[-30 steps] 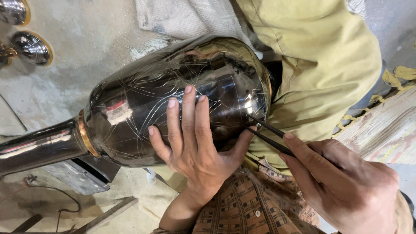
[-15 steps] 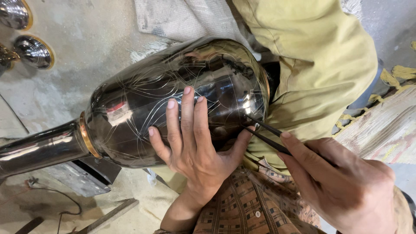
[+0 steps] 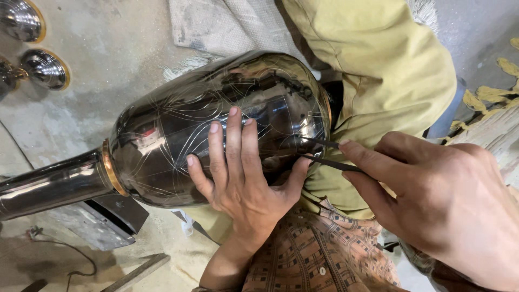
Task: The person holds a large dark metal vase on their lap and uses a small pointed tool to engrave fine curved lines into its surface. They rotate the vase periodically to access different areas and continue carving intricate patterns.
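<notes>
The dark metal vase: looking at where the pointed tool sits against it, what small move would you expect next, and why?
Probably a short draw of the tool along the vase, extending a line. The right hand pinches the thin dark tool with its tips at the wide end, among fine scratched curves. The left hand lies flat on the body, bracing it.

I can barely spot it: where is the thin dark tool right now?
The tool is right of centre in the head view, pinched in the right hand, its tips against the dark shiny vase, just above the left hand's thumb.
</notes>
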